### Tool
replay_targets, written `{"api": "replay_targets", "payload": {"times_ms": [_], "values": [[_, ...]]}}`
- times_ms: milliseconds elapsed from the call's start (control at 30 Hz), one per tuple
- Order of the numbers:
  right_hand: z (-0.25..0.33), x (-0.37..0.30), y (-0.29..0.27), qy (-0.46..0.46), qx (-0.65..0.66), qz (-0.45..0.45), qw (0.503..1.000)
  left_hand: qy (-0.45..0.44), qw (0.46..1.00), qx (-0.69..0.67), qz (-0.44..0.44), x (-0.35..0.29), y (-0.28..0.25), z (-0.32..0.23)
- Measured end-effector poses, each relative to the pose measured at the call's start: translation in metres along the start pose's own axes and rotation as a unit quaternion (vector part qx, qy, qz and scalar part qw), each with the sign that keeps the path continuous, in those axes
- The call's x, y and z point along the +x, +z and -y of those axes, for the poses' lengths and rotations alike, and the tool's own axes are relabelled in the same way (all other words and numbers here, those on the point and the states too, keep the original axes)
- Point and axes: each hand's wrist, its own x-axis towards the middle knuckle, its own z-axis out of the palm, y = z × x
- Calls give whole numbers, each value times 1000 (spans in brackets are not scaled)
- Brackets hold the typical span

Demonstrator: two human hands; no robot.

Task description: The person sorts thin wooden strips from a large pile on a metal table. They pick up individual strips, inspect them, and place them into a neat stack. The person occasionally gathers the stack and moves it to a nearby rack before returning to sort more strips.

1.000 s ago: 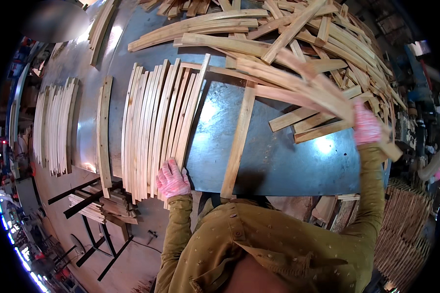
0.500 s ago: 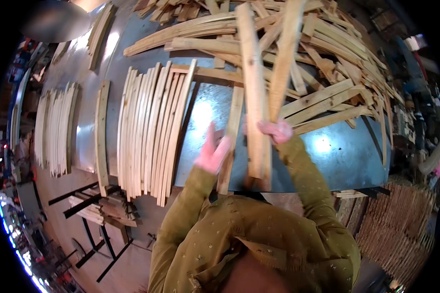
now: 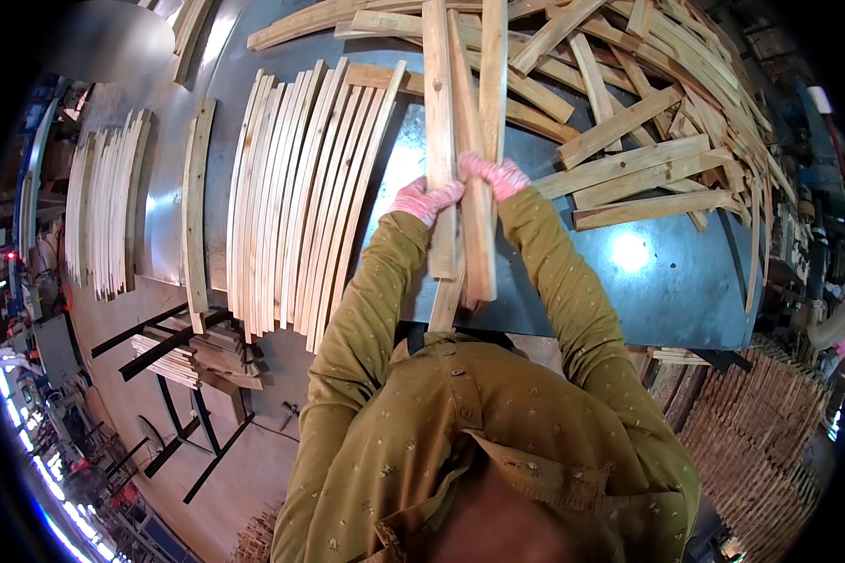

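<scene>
In a pink-and-white glove, my left hand (image 3: pixel 427 199) is closed around a long wooden slat (image 3: pixel 438 122) that points away from me. Close beside it, my gloved right hand (image 3: pixel 495 175) grips a second slat (image 3: pixel 480 242), slightly tilted across the first. A third slat (image 3: pixel 493 75) runs up past the right hand's fingers; whether it is held too I cannot tell. Under the held pieces, another slat (image 3: pixel 444 305) lies on the metal table (image 3: pixel 545 272) near its front edge. Left of my hands lies a row of slats (image 3: pixel 291 197), side by side.
A loose pile of slats (image 3: pixel 643 178) covers the table's far right. Farther left are a lone pair of slats (image 3: pixel 197 188) and a smaller row (image 3: pixel 108 202). Below the table stand a black metal frame (image 3: pixel 174 403) at left and stacked wood (image 3: pixel 756 422) at right.
My left hand, open and apart before, has moved right and closed on a slat. The right hand has shifted left and farther away, and the slats in it have moved left.
</scene>
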Motion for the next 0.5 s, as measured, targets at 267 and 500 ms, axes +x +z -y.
{"api": "replay_targets", "payload": {"times_ms": [267, 500], "values": [[-12, 5, 61, -21, -469, -255, 845, 164, 983, 18, -81, -20, -21, 63], [14, -9, 29, 127, 187, 138, 964, 116, 982, -125, 82, -39, -52, 43]]}}
